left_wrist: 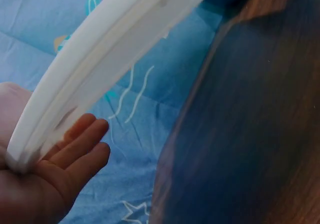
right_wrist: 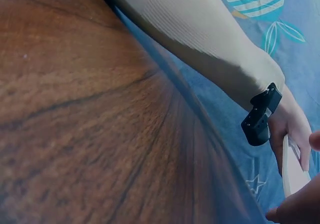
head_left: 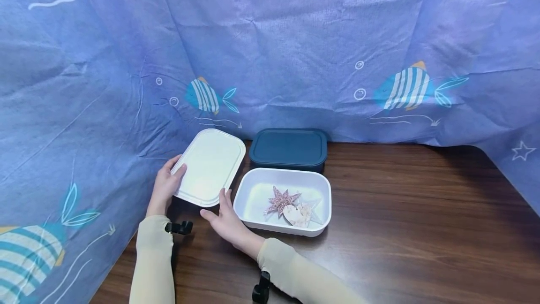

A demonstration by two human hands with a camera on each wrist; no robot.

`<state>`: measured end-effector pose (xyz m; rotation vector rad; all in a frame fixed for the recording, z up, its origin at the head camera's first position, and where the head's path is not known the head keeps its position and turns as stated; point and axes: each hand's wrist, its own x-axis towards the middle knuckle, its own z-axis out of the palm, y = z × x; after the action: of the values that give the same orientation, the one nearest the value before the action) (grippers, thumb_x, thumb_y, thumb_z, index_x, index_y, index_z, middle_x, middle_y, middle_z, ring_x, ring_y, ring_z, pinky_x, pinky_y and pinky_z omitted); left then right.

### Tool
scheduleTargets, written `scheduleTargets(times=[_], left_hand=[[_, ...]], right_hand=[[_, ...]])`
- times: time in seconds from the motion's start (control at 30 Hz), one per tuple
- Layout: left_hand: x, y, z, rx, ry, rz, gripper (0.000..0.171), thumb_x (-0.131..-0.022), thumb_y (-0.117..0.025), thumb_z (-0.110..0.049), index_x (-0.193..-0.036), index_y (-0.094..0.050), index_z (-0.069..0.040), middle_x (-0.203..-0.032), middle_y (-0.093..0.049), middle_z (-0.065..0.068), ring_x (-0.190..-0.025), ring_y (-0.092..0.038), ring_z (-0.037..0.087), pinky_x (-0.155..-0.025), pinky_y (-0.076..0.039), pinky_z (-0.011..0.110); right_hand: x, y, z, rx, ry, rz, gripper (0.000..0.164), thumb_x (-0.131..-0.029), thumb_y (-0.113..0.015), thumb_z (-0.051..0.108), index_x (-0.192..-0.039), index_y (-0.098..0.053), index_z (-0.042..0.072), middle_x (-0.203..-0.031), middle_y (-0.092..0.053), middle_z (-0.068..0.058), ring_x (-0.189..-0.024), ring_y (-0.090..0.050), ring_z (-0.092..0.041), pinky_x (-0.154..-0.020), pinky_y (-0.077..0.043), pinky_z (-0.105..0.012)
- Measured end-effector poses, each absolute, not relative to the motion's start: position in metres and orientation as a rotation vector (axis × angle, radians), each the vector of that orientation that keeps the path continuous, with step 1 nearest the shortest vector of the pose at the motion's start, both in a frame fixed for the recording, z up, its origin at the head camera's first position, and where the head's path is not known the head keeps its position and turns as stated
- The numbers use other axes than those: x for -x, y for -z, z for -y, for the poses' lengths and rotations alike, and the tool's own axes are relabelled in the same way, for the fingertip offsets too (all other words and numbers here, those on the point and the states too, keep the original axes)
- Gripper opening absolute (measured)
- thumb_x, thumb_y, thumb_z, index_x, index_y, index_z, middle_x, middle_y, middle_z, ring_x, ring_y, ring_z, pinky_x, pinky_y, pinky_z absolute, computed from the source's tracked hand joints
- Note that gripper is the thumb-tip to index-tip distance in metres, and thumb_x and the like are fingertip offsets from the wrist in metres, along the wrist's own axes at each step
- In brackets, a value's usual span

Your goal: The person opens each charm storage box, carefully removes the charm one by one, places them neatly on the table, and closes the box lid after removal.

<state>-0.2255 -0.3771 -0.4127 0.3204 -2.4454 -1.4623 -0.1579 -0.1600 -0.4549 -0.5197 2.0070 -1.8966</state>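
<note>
L hand [head_left: 165, 184] pinches white, rounded-rectangular, plastic-looking lid [head_left: 212, 163] by edge; R hand [head_left: 230, 225] fingers spread, contact unclear. Prob. light, stiff, slick: grip opp. edges.

White lid [head_left: 209, 165] looked smooth, plastic. Open box [head_left: 253, 197] looked plastic too, smooth inside. Blue box [head_left: 288, 147] looked matt plastic. Star [head_left: 281, 200] looked rough, glittery. Tabletop [head_left: 405, 210] showed glossy wood grain. Backdrop [head_left: 295, 55] was creased cloth; left sleeve [right_wrist: 175, 21], ribbed cloth.

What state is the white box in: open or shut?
Open: nothing covers the white box, and a glittery star and pale heart show inside; the left hand holds a white lid.
</note>
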Motion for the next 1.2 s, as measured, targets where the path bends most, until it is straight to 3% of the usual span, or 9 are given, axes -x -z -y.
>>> scheduleTargets(times=[0.13,0.37,0.5,0.67,0.83,0.97,1.2], left_hand=[[0.226,0.417,0.38,-0.359,1.452,2.538,0.056,-0.106,-0.05,-0.022,-0.156,-0.034,-0.001,-0.156,-0.038,0.023,-0.132,-0.044,0.034,-0.112,-0.033,0.047],[0.23,0.426,0.382,-0.449,1.452,2.62,0.056,-0.106,-0.048,-0.015,-0.156,-0.032,0.003,-0.157,-0.035,0.026,-0.137,-0.039,0.038,-0.115,-0.03,0.051],[0.231,0.429,0.384,-0.437,1.41,2.7,0.056,-0.106,-0.047,-0.015,-0.155,-0.03,0.006,-0.159,-0.029,0.028,-0.145,-0.03,0.04,-0.119,-0.023,0.052],[0.227,0.43,0.389,-0.456,1.403,2.873,0.065,-0.107,-0.045,-0.025,-0.157,-0.018,0.008,-0.16,-0.02,0.031,-0.145,-0.024,0.043,-0.12,-0.018,0.054],[0.224,0.433,0.392,-0.51,1.427,2.98,0.075,-0.107,-0.046,-0.035,-0.159,-0.01,0.004,-0.163,-0.013,0.03,-0.148,-0.017,0.044,-0.12,-0.014,0.057],[0.223,0.435,0.392,-0.483,1.387,3.036,0.077,-0.106,-0.049,-0.037,-0.159,-0.011,0.003,-0.163,-0.014,0.029,-0.149,-0.016,0.044,-0.12,-0.014,0.057],[0.223,0.437,0.393,-0.383,1.288,3.107,0.073,-0.104,-0.054,-0.026,-0.155,-0.017,0.012,-0.16,-0.019,0.033,-0.148,-0.017,0.048,-0.119,-0.019,0.057]], right_hand=[[0.157,0.455,0.159,0.477,1.803,-1.988,0.09,-0.098,-0.064,0.037,-0.161,-0.01,0.001,-0.166,0.006,-0.023,-0.152,-0.009,-0.034,-0.121,-0.021,-0.046],[0.159,0.457,0.157,0.406,1.706,-1.943,0.086,-0.098,-0.063,0.037,-0.161,-0.015,0.003,-0.167,0.004,-0.021,-0.153,-0.009,-0.031,-0.122,-0.018,-0.045],[0.162,0.459,0.158,0.39,1.725,-1.973,0.085,-0.098,-0.064,0.035,-0.16,-0.017,0.002,-0.167,0.004,-0.021,-0.153,-0.01,-0.032,-0.122,-0.018,-0.045],[0.163,0.46,0.159,0.394,1.715,-2.003,0.085,-0.097,-0.064,0.034,-0.16,-0.017,0.0,-0.166,0.005,-0.022,-0.153,-0.006,-0.033,-0.122,-0.015,-0.046],[0.165,0.462,0.158,0.405,1.694,-1.991,0.085,-0.098,-0.063,0.033,-0.16,-0.016,0.0,-0.166,0.009,-0.022,-0.153,-0.004,-0.033,-0.122,-0.015,-0.046],[0.167,0.462,0.156,0.397,1.676,-1.998,0.085,-0.098,-0.062,0.033,-0.16,-0.016,0.001,-0.166,0.01,-0.021,-0.153,-0.005,-0.032,-0.122,-0.016,-0.046],[0.169,0.465,0.158,0.385,1.652,-2.04,0.084,-0.097,-0.062,0.03,-0.159,-0.016,-0.004,-0.166,0.01,-0.022,-0.152,-0.012,-0.033,-0.122,-0.019,-0.044]])
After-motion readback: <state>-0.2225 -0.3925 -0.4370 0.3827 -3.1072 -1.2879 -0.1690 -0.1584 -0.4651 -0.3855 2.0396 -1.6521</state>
